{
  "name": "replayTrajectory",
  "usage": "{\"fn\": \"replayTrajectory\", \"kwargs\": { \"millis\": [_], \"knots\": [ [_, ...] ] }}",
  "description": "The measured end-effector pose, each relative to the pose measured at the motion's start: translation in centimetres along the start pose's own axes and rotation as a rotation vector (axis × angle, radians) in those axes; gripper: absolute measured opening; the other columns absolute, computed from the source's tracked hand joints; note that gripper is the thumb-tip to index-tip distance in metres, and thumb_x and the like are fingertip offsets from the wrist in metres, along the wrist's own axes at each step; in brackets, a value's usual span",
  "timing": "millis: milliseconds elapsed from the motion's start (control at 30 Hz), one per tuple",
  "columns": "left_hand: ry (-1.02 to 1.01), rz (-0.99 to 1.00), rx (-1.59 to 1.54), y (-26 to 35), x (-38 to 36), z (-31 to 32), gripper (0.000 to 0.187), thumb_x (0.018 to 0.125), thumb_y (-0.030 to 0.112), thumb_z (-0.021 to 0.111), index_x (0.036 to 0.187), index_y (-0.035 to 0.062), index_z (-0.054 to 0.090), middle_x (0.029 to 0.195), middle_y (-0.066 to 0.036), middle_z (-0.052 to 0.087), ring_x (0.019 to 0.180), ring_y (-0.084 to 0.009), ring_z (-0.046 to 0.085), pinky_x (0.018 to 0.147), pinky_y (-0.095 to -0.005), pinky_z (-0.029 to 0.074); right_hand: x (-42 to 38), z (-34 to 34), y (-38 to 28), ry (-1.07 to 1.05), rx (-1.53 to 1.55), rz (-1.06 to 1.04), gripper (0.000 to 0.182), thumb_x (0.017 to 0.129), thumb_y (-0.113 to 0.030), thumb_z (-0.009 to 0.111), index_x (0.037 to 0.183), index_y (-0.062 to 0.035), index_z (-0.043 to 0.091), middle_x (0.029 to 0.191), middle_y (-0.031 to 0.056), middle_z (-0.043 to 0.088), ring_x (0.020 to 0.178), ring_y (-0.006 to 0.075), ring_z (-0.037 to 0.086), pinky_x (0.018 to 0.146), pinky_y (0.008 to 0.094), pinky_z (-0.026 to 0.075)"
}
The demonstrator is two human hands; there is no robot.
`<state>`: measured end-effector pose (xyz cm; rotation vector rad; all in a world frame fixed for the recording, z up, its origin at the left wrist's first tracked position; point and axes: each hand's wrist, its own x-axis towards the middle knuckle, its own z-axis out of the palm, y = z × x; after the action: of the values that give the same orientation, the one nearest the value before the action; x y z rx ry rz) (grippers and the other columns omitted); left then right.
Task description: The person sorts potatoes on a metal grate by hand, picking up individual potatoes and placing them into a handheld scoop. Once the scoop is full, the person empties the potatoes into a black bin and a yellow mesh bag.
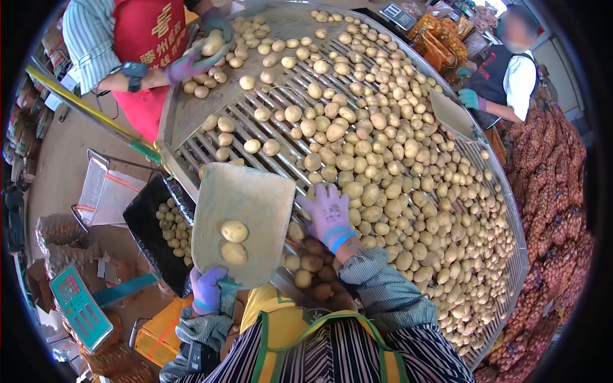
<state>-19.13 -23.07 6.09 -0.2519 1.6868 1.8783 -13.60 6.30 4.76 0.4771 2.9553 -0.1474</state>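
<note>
My left hand (207, 290), in a purple glove, grips the handle of a flat pale scoop (252, 201) held over the near rim of the sorting table. Two potatoes (234, 241) lie on the scoop. My right hand (329, 214), gloved in pale purple with a blue cuff, is spread open and rests on the potatoes (383, 159) just right of the scoop. The big round slatted metal table (191, 115) is covered with many small yellow potatoes, densest at the right.
A black chute (143, 223) with several potatoes hangs below the table at left. A green scale (76, 306) stands lower left. A person in a red apron (147, 38) sorts at upper left; another person (504, 83) holds a scoop (452, 115) at upper right. Netted potato sacks (549, 191) pile at right.
</note>
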Motion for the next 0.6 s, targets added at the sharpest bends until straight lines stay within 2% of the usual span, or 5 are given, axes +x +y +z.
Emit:
{"fn": "replayTrajectory", "kwargs": {
  "millis": [200,267,300,400,600],
  "knots": [
    [-0.034,0.024,0.029,0.0,0.1,0.7,0.043,0.071,0.000,0.053,0.112,-0.0075,0.060,0.095,-0.011,0.067,0.081,-0.0196,0.064,0.074,-0.0288,0.051,-3.1,-1.6,3.3,0.220,0.409,0.048,0.061,0.066,-0.022,0.079,0.123,-0.0227,0.057,0.111,0.0086,0.055,0.105,0.0276,0.053,0.087,0.0399,0.047],
    [-0.070,0.028,0.059,0.0,0.2,1.6,0.043,0.070,0.000,0.052,0.112,-0.0076,0.060,0.096,-0.011,0.067,0.082,-0.0197,0.064,0.074,-0.0288,0.051,-4.4,-2.9,4.0,-0.028,1.730,0.320,0.061,0.073,-0.024,0.076,0.128,-0.0130,0.051,0.113,0.0116,0.058,0.100,0.0259,0.058,0.084,0.0346,0.051],
    [-0.079,0.043,0.045,0.3,0.1,2.4,0.044,0.070,0.000,0.053,0.113,-0.0078,0.060,0.098,-0.011,0.066,0.084,-0.0197,0.064,0.075,-0.0287,0.051,-4.8,-2.8,4.9,-0.085,1.947,0.311,0.061,0.082,-0.033,0.068,0.132,-0.0059,0.046,0.113,0.0164,0.061,0.094,0.0247,0.063,0.077,0.0318,0.054],
    [-0.112,0.041,0.022,0.7,-0.1,3.1,0.045,0.070,0.000,0.053,0.113,-0.0082,0.059,0.099,-0.011,0.067,0.086,-0.0197,0.064,0.076,-0.0286,0.051,-6.0,-2.7,5.5,-0.128,2.268,0.245,0.066,0.086,-0.048,0.057,0.137,-0.0082,0.044,0.110,0.0210,0.061,0.087,0.0289,0.066,0.057,0.0363,0.056],
    [-0.165,0.049,0.130,0.8,0.1,2.1,0.045,0.069,0.001,0.053,0.113,-0.0084,0.059,0.099,-0.011,0.067,0.085,-0.0196,0.065,0.076,-0.0292,0.052,-5.8,-4.4,2.9,-0.111,2.211,0.263,0.064,0.088,-0.043,0.056,0.138,-0.0055,0.041,0.112,0.0177,0.059,0.096,0.0284,0.064,0.065,0.0379,0.057]
  ]
}}
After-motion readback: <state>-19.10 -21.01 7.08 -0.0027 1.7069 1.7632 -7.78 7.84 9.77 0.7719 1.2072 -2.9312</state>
